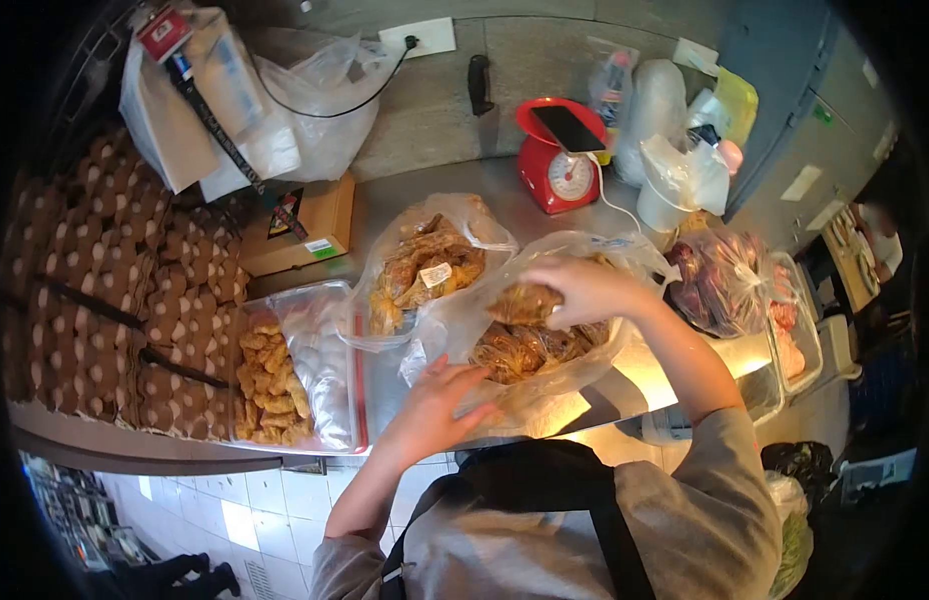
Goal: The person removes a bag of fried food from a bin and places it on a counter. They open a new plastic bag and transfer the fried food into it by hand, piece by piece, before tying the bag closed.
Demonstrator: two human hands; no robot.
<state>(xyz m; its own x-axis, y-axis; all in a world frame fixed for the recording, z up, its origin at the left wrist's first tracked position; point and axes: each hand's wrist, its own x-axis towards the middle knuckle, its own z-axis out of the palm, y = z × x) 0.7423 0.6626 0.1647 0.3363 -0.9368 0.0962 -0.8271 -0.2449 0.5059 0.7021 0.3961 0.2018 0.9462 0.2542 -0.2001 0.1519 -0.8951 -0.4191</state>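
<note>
In front of me a large clear plastic bag [440, 330] lies spread open on the steel counter, with several small packets of brown, saucy food [545, 350] inside. My right hand [585, 290] reaches over it from the right, its fingers closed on one packet of brown food [522, 304]. My left hand [435, 410] rests at the near left side of the large bag, fingers stretched out and thumb apart. Just beyond stands another open bag of browned meat pieces [435, 265] with a white label [436, 275] on it.
Left are stacked egg trays [95, 290], a cardboard box [305, 230] and a tub of fried pieces [270, 385]. A red scale [560, 180] carrying a phone [568, 128] stands behind. At right are a bag of dark red produce [720, 280] and a white bucket [670, 205].
</note>
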